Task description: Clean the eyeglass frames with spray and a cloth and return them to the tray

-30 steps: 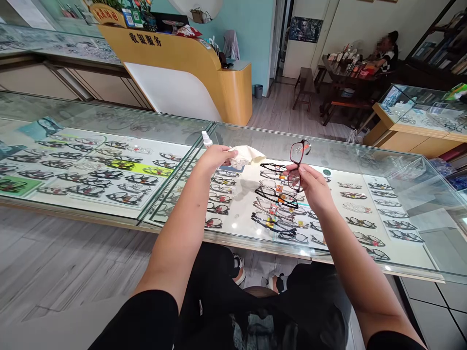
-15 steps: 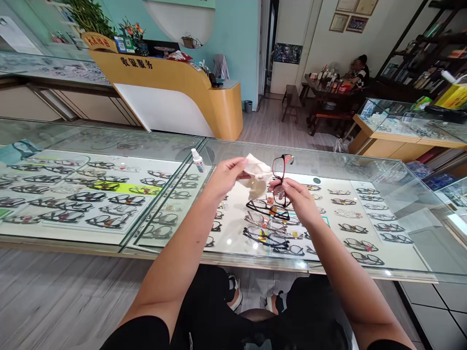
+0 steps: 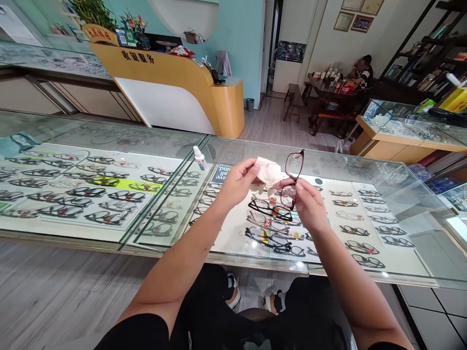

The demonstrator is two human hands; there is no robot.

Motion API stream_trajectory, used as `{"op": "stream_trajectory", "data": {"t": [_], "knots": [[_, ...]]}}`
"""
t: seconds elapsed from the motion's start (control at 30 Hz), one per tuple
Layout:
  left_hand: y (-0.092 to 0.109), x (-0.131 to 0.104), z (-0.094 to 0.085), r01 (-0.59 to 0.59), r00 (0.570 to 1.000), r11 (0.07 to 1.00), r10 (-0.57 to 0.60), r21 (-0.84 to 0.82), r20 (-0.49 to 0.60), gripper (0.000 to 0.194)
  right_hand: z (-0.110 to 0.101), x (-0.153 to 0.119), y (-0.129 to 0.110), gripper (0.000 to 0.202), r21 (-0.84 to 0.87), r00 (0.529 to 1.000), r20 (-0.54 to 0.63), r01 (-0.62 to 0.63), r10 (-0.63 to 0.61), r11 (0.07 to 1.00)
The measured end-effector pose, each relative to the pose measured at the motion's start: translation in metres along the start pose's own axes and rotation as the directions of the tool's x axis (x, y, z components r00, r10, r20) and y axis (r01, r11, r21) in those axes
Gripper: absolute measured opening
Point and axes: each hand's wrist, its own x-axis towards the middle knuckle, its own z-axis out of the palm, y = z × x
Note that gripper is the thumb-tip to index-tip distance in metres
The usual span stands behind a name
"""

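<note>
My left hand (image 3: 239,182) pinches a cream-coloured cloth (image 3: 269,171) between thumb and fingers. Just right of it, my right hand (image 3: 309,200) grips a pair of dark red-framed glasses (image 3: 294,165) near the middle, with one lens above the other. The cloth hangs close to the glasses; whether they touch is hard to tell. Below both hands, black-framed glasses (image 3: 270,210) and other pairs lie on the glass counter (image 3: 233,148). A small white spray bottle (image 3: 200,158) stands on the counter, left of my left hand.
Rows of glasses (image 3: 85,192) fill the display case to the left, and more (image 3: 355,231) lie at the right. A wooden cashier desk (image 3: 228,109) is beyond the counter. A person (image 3: 363,73) sits at a dark table in the back.
My left hand has moved right with the cloth. The red-framed glasses have shifted slightly right and turned in my right hand. The view has tilted a little.
</note>
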Motion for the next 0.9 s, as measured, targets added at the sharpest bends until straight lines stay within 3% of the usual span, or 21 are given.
{"op": "stream_trajectory", "data": {"t": [0.1, 0.27, 0.43, 0.77, 0.9], "knots": [[0.0, -0.003, 0.006, -0.019, 1.0, 0.999, 0.018, 0.033, 0.013, 0.042, 0.003, -0.003, -0.002, 0.036, 0.066, 0.999, -0.01, -0.049, 0.05, 0.997], [-0.003, -0.003, 0.008, -0.046, 0.999, 0.994, 0.047, 0.103, 0.0, 0.044, 0.003, -0.003, -0.003, 0.039, 0.011, 0.998, -0.042, -0.043, 0.043, 0.999], [-0.009, -0.001, 0.01, -0.065, 0.998, 0.986, 0.065, 0.154, 0.002, 0.044, 0.002, 0.001, 0.003, 0.036, 0.0, 0.997, 0.017, -0.07, 0.07, 0.998], [-0.009, 0.01, -0.006, 0.023, 0.98, 0.996, -0.039, -0.084, -0.193, 0.043, -0.003, 0.003, 0.011, 0.037, -0.006, 0.989, 0.002, -0.145, 0.145, 0.989], [-0.008, 0.011, -0.009, 0.03, 0.979, 0.996, -0.046, -0.083, -0.201, 0.045, -0.004, 0.004, 0.011, 0.038, -0.069, 0.99, 0.037, -0.132, 0.135, 0.989]]}}
